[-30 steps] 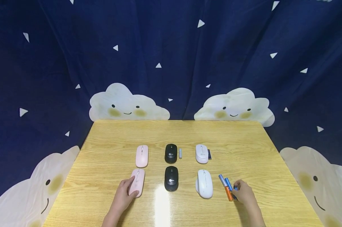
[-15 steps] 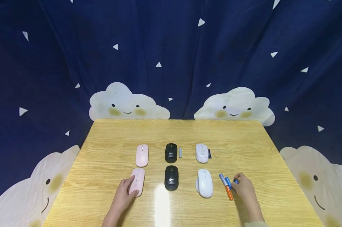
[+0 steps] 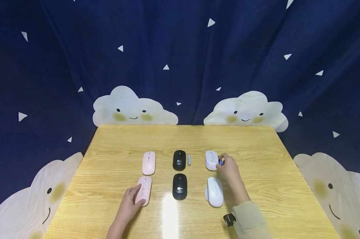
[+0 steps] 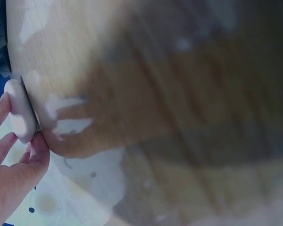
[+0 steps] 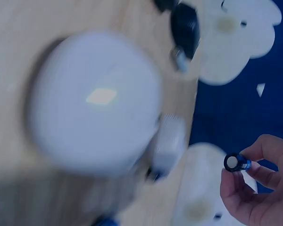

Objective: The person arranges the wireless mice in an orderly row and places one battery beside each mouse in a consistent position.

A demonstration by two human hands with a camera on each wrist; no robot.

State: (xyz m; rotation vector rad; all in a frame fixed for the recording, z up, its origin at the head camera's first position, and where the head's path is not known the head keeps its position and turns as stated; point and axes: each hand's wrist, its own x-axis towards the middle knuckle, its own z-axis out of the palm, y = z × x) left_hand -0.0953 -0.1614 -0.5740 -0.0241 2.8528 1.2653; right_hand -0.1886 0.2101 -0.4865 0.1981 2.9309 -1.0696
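On the near left of the table, my left hand (image 3: pixel 131 200) grips the sides of a pink mouse (image 3: pixel 145 190) that lies flat; the left wrist view has this mouse (image 4: pixel 22 110) between thumb and fingers. My right hand (image 3: pixel 228 166) pinches a blue and black battery (image 3: pixel 220 162) beside the far white mouse (image 3: pixel 211 160). The battery's round silver end (image 5: pixel 232 162) faces the camera in the right wrist view, held between thumb and fingertips. A dark battery (image 5: pixel 154 174) lies by that white mouse, mostly covered by my hand in the head view.
Two black mice (image 3: pixel 179 186) stand in the middle column, with a pale grey battery (image 3: pixel 189 160) right of the far one. Another pink mouse (image 3: pixel 149 163) lies at the far left. A near white mouse (image 3: pixel 215 192) lies left of my right forearm. My sleeve (image 3: pixel 249 217) covers the table's near right.
My right hand has lifted the blue and black battery from the group at near right and carried it up and left, beside the far white mouse. My left hand stays on the pink mouse.
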